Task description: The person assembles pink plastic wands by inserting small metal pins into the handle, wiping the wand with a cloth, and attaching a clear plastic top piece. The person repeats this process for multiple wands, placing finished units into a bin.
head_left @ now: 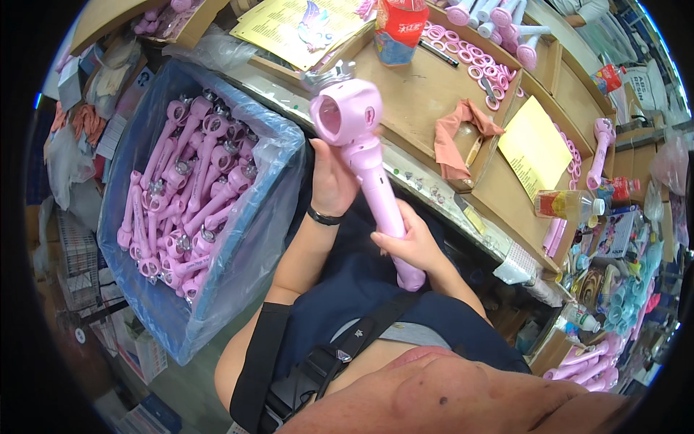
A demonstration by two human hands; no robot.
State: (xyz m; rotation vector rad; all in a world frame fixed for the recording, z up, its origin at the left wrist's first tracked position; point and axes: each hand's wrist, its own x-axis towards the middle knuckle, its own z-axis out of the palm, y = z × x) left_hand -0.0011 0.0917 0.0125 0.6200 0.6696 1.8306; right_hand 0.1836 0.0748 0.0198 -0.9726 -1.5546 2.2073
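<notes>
A pink toy wand (379,189) slants across the middle of the view, its round hollow head up and its rounded handle end near my body. A silvery crown piece sits on top of the head. My left hand (334,179) supports the wand just below the head; most of its fingers are hidden behind the toy. Lower down, my right hand (413,242) is wrapped round the handle, thumb across the front. To the left, a blue bin (278,126) lined with clear plastic holds a heap of similar pink wands (191,192), many with silvery crowns.
Beyond my hands runs a workbench with a shallow cardboard tray (405,90). Pink rings (481,65), an orange cloth (455,141), a yellow sheet (535,141) and a red-labelled bottle (399,32) lie or stand there. Another wand (601,148) and a tipped bottle (567,205) are farther right.
</notes>
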